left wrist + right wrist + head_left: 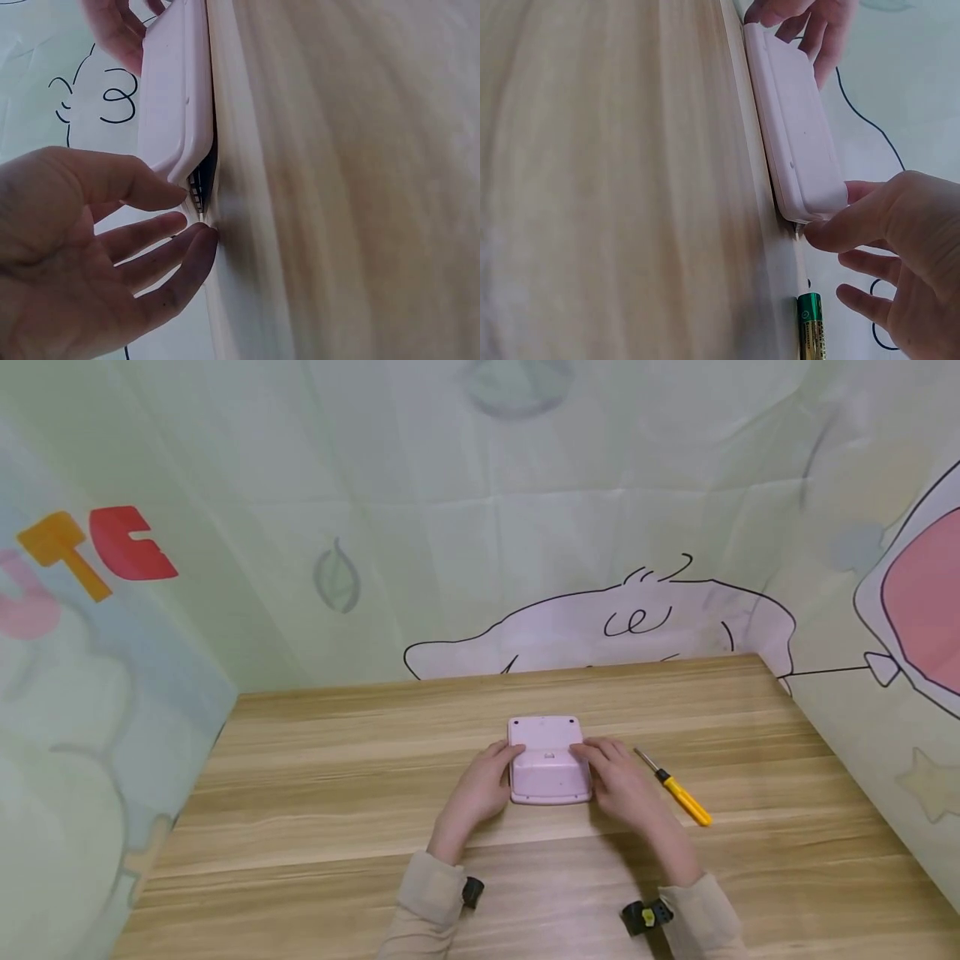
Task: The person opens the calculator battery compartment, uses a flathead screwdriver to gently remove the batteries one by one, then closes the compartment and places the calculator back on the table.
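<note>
A pink calculator lies back side up on the wooden table, its raised, thicker part toward the person. My left hand holds its left edge, with the thumb over the back and the other fingers along the side. On the opposite edge my right hand grips it the same way. Under the near end, a dark gap with a row of small light marks shows in the left wrist view beside the left thumb. The calculator's front face is otherwise hidden below.
To the right of the right hand lies a screwdriver with a yellow and black handle, its shaft pointing away. A green and gold battery rests on the table close to the right hand. A printed curtain stands behind the table's far edge.
</note>
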{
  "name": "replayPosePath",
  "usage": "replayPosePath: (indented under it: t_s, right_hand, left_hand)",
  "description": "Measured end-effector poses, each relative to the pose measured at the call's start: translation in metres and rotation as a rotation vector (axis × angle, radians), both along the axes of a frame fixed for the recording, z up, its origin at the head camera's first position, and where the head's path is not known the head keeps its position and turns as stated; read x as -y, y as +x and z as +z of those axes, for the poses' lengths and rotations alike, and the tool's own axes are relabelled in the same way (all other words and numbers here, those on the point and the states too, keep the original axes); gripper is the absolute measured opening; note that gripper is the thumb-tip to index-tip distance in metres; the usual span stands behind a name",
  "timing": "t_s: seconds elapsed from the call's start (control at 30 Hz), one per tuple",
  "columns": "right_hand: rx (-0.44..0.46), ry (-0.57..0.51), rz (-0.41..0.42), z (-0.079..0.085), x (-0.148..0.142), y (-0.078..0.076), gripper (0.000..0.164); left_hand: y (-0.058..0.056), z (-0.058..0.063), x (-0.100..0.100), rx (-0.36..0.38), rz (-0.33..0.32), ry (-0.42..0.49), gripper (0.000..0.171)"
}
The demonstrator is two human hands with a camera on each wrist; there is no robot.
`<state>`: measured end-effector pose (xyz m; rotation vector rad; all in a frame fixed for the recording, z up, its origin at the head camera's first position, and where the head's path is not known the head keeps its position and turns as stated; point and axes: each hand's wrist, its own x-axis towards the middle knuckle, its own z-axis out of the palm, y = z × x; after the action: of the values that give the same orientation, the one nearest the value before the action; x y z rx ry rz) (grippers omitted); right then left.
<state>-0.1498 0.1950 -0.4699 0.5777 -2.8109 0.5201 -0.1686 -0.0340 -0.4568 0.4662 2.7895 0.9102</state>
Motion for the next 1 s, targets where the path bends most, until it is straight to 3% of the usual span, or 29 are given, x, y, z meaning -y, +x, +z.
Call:
replayPosePath:
  t_s: [1.0]
  right_hand:
    - [0.077,0.064,0.012,-0.0008,-0.0003,-0.0075,0.047]
  left_hand:
    - [-0.0034,-0.0006,-0.0016,-0.093,-0.02,-0.04,0.047]
